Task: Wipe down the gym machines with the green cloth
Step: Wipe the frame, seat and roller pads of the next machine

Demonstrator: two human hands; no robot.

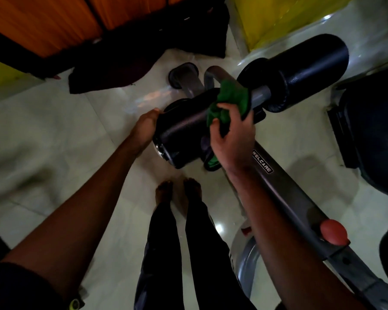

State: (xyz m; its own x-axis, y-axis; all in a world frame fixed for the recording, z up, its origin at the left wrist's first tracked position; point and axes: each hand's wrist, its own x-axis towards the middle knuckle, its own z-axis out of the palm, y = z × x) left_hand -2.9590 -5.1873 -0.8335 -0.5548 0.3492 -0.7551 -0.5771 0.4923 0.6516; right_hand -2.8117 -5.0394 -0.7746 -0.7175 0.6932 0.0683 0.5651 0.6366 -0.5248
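The left hand (146, 129) is curled round the left end of the near black roller (181, 135), holding it. Just right of it, the right hand (233, 140) grips the bunched green cloth (231, 97), which lies on the grey bar (285, 198) between that roller and the far roller (300, 70). A red knob (333, 232) sits lower on the bar, above the pale floor (54, 135)

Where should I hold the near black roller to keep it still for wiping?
Probably cup the near black roller at its free outer end, coming from the left, where the left hand holds it. It is a fat round cylinder, and its inner end joins the grey bar, where the right hand works the green cloth.
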